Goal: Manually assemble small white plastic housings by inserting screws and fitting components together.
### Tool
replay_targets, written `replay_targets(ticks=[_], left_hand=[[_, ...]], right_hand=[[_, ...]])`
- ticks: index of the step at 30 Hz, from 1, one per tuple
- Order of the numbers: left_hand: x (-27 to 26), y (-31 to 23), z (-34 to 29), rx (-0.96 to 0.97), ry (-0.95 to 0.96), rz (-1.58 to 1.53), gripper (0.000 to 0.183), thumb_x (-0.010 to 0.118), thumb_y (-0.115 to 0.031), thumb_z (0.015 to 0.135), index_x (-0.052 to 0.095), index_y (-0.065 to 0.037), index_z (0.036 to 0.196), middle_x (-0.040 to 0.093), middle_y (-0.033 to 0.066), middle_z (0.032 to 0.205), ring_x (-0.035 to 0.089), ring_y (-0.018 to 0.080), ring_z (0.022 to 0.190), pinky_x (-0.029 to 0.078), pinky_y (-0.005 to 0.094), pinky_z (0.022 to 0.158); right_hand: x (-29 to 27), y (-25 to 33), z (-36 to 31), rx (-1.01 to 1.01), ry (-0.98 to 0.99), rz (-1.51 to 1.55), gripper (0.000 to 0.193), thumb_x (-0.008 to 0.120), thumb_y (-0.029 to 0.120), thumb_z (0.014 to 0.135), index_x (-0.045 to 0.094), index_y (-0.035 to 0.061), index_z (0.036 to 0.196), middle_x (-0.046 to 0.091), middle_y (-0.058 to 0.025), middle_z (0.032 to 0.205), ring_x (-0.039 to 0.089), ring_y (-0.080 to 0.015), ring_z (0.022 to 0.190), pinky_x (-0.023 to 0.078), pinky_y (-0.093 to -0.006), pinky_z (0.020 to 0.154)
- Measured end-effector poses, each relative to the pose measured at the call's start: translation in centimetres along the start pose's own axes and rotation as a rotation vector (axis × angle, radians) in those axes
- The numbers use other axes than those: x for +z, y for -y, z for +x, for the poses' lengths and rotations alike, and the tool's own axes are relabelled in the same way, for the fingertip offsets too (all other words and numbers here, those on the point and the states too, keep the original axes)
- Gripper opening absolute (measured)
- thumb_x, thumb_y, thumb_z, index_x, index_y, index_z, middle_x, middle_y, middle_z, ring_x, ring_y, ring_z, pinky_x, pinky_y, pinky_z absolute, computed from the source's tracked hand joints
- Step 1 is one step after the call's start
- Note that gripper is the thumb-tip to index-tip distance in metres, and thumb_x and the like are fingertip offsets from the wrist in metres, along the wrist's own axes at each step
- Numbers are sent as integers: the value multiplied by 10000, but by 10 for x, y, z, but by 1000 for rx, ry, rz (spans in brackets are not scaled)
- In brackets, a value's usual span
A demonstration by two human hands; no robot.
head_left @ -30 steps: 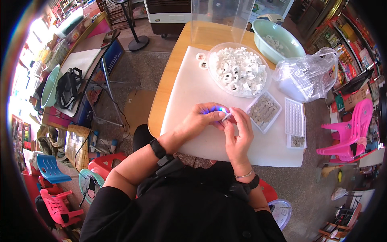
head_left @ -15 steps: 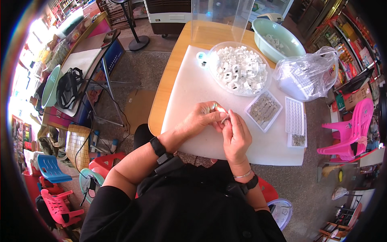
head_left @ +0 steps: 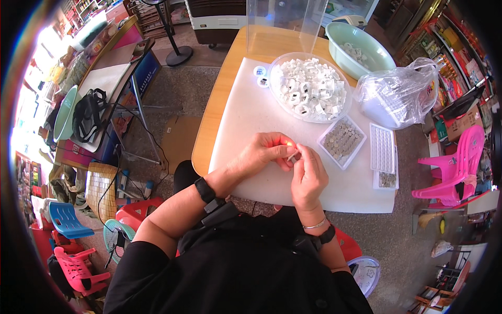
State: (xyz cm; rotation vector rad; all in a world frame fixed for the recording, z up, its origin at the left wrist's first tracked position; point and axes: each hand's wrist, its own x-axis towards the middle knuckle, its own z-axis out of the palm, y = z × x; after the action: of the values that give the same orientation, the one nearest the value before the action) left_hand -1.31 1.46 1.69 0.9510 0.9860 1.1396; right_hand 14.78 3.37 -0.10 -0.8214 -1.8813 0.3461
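Note:
Over the near part of the white-covered table, my left hand [head_left: 265,152] and my right hand [head_left: 309,177] meet. Their fingertips pinch a small white piece [head_left: 294,156] between them; most of it is hidden by the fingers. A red-orange glow shows on the left fingers beside it. Beyond the hands stands a round clear tub [head_left: 274,99] heaped with small white plastic parts [head_left: 314,86]. Two small round white pieces [head_left: 261,76] with a bluish glow lie left of the tub. Right of my hands is a square white tray [head_left: 342,166] holding many silver discs [head_left: 341,142].
A white tray with rows of pockets [head_left: 383,149] overlaps another holding silver discs [head_left: 387,180]. A clear plastic bag [head_left: 400,97] and a pale green basin [head_left: 384,68] stand at the far right. A clear box [head_left: 285,26] is at the back. Pink chairs [head_left: 449,162] stand right of the table.
The glow at my fingertips has turned from faint and greenish to red-orange. My hands stay together in nearly the same place.

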Motion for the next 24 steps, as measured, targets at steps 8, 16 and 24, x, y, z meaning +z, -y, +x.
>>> replay_targets(ticks=[8, 16, 24], left_hand=[[-2, 8, 3, 18, -103, -199, 225, 621, -198, 936, 621, -6, 1053, 647, 63, 923, 642, 155, 795, 532, 278, 745], [4, -3, -2, 44, -83, -108, 161, 640, -147, 906, 631, -18, 1003, 655, 48, 902, 613, 123, 835, 484, 262, 795], [4, -4, -3, 50, -70, -18, 166, 658, -149, 892, 641, -15, 989, 652, 22, 859, 597, 93, 798, 484, 251, 756]], right_hand=[[-2, 5, 8, -9, -63, 124, 326, 655, -18, 795, 565, -6, 1108, 594, -154, 1018, 590, -304, 866, 502, -373, 748], [1, 4, 12, 1, 39, 188, 279, 701, -15, 752, 524, 30, 963, 565, -115, 926, 556, -261, 797, 471, -368, 696], [0, 3, 10, 49, 55, 200, 255, 678, -33, 717, 501, 43, 884, 537, -87, 830, 538, -247, 719, 462, -360, 642]])
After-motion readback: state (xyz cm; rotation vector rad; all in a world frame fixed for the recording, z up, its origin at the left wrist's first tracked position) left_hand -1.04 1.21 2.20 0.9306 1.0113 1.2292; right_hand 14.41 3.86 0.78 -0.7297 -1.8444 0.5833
